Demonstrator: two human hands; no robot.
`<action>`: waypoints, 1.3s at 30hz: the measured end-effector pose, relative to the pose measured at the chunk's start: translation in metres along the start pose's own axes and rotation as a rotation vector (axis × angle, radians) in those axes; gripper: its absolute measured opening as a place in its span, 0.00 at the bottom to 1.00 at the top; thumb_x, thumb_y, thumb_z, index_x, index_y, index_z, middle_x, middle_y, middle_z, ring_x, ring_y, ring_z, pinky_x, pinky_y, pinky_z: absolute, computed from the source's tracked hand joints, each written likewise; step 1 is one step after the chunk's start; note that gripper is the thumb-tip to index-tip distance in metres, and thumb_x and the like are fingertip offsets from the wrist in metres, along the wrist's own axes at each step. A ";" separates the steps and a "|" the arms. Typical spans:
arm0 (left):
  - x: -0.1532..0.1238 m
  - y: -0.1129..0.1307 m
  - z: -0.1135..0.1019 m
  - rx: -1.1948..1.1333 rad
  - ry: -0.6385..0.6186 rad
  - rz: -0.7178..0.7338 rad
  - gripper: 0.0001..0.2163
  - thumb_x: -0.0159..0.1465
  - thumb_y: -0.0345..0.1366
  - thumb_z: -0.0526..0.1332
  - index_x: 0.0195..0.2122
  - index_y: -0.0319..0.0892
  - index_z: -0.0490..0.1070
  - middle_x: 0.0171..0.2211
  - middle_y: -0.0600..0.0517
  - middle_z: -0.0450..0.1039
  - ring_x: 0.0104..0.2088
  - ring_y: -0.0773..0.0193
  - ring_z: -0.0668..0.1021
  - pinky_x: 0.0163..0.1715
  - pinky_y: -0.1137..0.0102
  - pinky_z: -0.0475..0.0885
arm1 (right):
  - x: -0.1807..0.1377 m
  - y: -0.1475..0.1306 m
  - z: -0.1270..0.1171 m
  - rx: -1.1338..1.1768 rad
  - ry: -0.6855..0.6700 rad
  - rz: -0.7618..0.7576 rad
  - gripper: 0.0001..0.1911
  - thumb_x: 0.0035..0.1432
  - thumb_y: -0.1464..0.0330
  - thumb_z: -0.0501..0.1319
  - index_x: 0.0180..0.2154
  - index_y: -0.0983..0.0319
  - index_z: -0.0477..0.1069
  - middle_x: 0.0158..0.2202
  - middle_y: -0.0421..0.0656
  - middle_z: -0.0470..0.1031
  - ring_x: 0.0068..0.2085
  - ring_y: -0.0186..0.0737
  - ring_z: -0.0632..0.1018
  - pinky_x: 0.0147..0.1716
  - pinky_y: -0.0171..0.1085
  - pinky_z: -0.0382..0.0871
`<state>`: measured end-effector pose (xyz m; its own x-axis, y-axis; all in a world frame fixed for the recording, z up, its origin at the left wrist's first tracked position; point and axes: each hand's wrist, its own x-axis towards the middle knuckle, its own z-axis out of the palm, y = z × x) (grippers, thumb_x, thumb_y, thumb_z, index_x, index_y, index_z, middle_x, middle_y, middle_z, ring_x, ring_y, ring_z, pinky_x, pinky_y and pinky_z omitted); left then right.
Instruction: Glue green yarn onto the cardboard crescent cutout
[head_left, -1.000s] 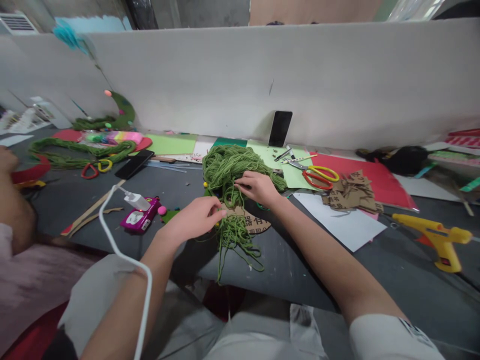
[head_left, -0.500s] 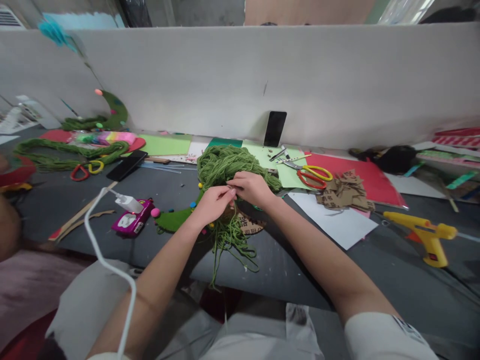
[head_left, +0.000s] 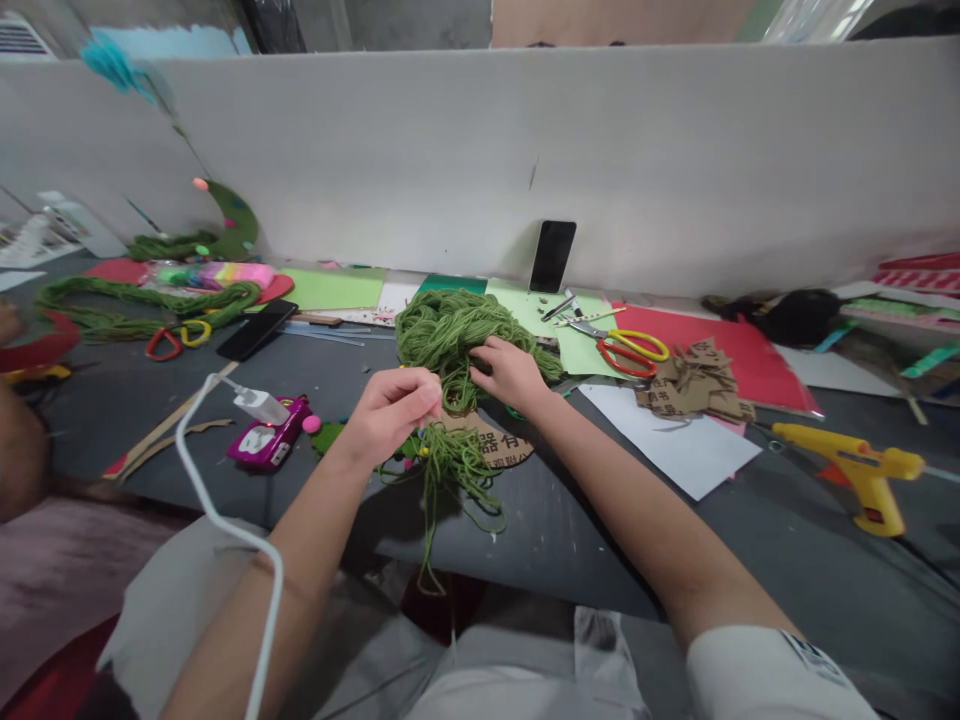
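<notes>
My left hand [head_left: 390, 412] is closed in a pinch on green yarn, its fingertips just above a loose bunch of cut green strands [head_left: 461, 462]. The strand between the fingertips is thin and hard to see. Against the front of a large green yarn skein [head_left: 457, 325] rests my right hand [head_left: 511, 375], thumb and fingers apart. Under the loose strands lies a round piece of printed cardboard [head_left: 510, 445]. A green felt shape [head_left: 326, 438] with a pink pompom [head_left: 311, 424] is partly hidden behind my left hand.
Scissors [head_left: 630, 352] and torn cardboard [head_left: 690, 385] lie to the right, with a yellow glue gun [head_left: 855, 465] farther out. A phone [head_left: 553, 256] leans on the partition. A purple device [head_left: 268, 435] with a white cable [head_left: 196, 470] sits left, near another person's arm [head_left: 22, 440].
My left hand has drawn away to the left from my right hand, closed in a pinch. My right hand's fingers have spread at the skein. More of the round cardboard shows.
</notes>
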<state>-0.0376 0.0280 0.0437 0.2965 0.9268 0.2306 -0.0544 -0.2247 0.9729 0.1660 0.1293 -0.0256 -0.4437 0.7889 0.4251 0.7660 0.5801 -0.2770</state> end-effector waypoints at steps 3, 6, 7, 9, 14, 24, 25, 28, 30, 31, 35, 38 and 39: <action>-0.016 0.027 -0.004 -0.082 -0.092 0.045 0.19 0.58 0.49 0.66 0.17 0.43 0.69 0.15 0.52 0.61 0.18 0.67 0.63 0.21 0.67 0.59 | 0.000 0.005 0.002 -0.008 0.011 0.043 0.15 0.63 0.64 0.61 0.48 0.61 0.77 0.43 0.47 0.76 0.43 0.42 0.76 0.34 0.35 0.65; -0.031 0.049 -0.013 -0.072 -0.401 0.005 0.19 0.57 0.50 0.66 0.15 0.44 0.72 0.12 0.49 0.62 0.14 0.65 0.64 0.18 0.65 0.61 | 0.000 0.006 0.003 -0.011 0.018 0.047 0.15 0.63 0.64 0.60 0.48 0.60 0.78 0.43 0.47 0.76 0.43 0.42 0.76 0.34 0.35 0.65; -0.033 0.053 -0.016 -0.046 -0.505 -0.037 0.19 0.57 0.50 0.66 0.15 0.45 0.73 0.11 0.48 0.63 0.14 0.64 0.66 0.18 0.65 0.61 | 0.000 0.006 0.003 -0.015 0.018 0.039 0.14 0.63 0.64 0.60 0.48 0.60 0.78 0.43 0.47 0.76 0.43 0.42 0.76 0.34 0.35 0.65; -0.033 0.055 -0.022 0.032 -0.635 -0.125 0.20 0.57 0.51 0.65 0.15 0.45 0.74 0.13 0.45 0.66 0.16 0.62 0.69 0.19 0.64 0.63 | -0.001 0.004 0.002 -0.026 0.019 0.029 0.14 0.64 0.64 0.59 0.48 0.60 0.78 0.42 0.47 0.76 0.44 0.42 0.76 0.35 0.35 0.65; -0.017 0.037 -0.027 0.436 -0.681 -0.271 0.18 0.63 0.49 0.60 0.24 0.42 0.76 0.20 0.49 0.71 0.22 0.65 0.70 0.23 0.69 0.63 | -0.002 0.003 -0.001 0.015 -0.013 -0.041 0.13 0.66 0.64 0.58 0.46 0.58 0.79 0.38 0.45 0.76 0.40 0.39 0.76 0.32 0.34 0.62; -0.012 0.015 -0.011 0.717 -0.670 -0.308 0.17 0.65 0.44 0.59 0.22 0.42 0.72 0.18 0.55 0.65 0.20 0.68 0.64 0.20 0.71 0.56 | -0.003 -0.002 -0.005 0.093 -0.009 -0.163 0.12 0.65 0.64 0.60 0.46 0.59 0.79 0.36 0.42 0.75 0.35 0.34 0.74 0.32 0.33 0.59; -0.012 0.020 -0.011 0.696 -0.695 -0.290 0.16 0.66 0.43 0.58 0.24 0.42 0.73 0.20 0.54 0.68 0.21 0.67 0.66 0.22 0.72 0.58 | -0.003 -0.002 -0.005 0.092 -0.020 -0.169 0.12 0.65 0.65 0.60 0.47 0.58 0.79 0.37 0.42 0.75 0.35 0.34 0.74 0.32 0.33 0.59; -0.016 0.037 -0.011 0.551 -0.785 -0.218 0.14 0.67 0.43 0.58 0.30 0.41 0.77 0.26 0.50 0.76 0.27 0.65 0.73 0.28 0.72 0.65 | -0.002 -0.002 -0.005 0.101 -0.035 -0.181 0.12 0.64 0.66 0.61 0.47 0.58 0.79 0.37 0.42 0.76 0.35 0.34 0.74 0.32 0.32 0.59; -0.019 0.046 -0.012 0.418 -0.867 -0.177 0.13 0.67 0.42 0.60 0.31 0.40 0.78 0.27 0.47 0.77 0.29 0.63 0.76 0.31 0.71 0.68 | -0.002 -0.002 -0.004 0.120 -0.027 -0.185 0.11 0.65 0.67 0.61 0.45 0.58 0.79 0.37 0.42 0.76 0.35 0.34 0.74 0.32 0.32 0.60; -0.021 0.049 -0.012 0.363 -0.916 -0.170 0.13 0.67 0.41 0.60 0.30 0.39 0.79 0.27 0.46 0.77 0.29 0.63 0.76 0.32 0.71 0.69 | -0.001 -0.001 -0.003 0.133 -0.018 -0.188 0.10 0.65 0.67 0.61 0.45 0.59 0.79 0.36 0.42 0.75 0.35 0.34 0.74 0.32 0.32 0.60; -0.024 0.048 -0.011 0.387 -1.022 -0.230 0.12 0.66 0.40 0.61 0.33 0.38 0.80 0.30 0.45 0.79 0.29 0.64 0.76 0.33 0.72 0.69 | -0.001 -0.001 -0.002 0.225 0.045 -0.194 0.10 0.66 0.66 0.60 0.43 0.60 0.80 0.34 0.43 0.74 0.34 0.34 0.74 0.33 0.32 0.62; -0.021 0.039 -0.010 0.614 -0.866 -0.310 0.15 0.64 0.47 0.62 0.35 0.40 0.81 0.30 0.48 0.79 0.29 0.65 0.75 0.29 0.72 0.66 | -0.001 0.000 -0.001 0.300 0.102 -0.189 0.11 0.66 0.66 0.60 0.42 0.61 0.80 0.33 0.43 0.74 0.34 0.35 0.74 0.34 0.33 0.63; -0.020 0.035 -0.009 0.681 -0.779 -0.324 0.17 0.64 0.50 0.61 0.35 0.41 0.81 0.30 0.50 0.79 0.28 0.65 0.74 0.28 0.72 0.64 | 0.000 0.000 -0.001 0.316 0.113 -0.189 0.10 0.66 0.66 0.60 0.42 0.61 0.80 0.33 0.43 0.74 0.34 0.35 0.74 0.34 0.33 0.64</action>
<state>-0.0535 0.0043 0.0737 0.7386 0.5802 -0.3433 0.6051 -0.3461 0.7170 0.1664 0.1286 -0.0249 -0.4958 0.6452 0.5813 0.4869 0.7608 -0.4291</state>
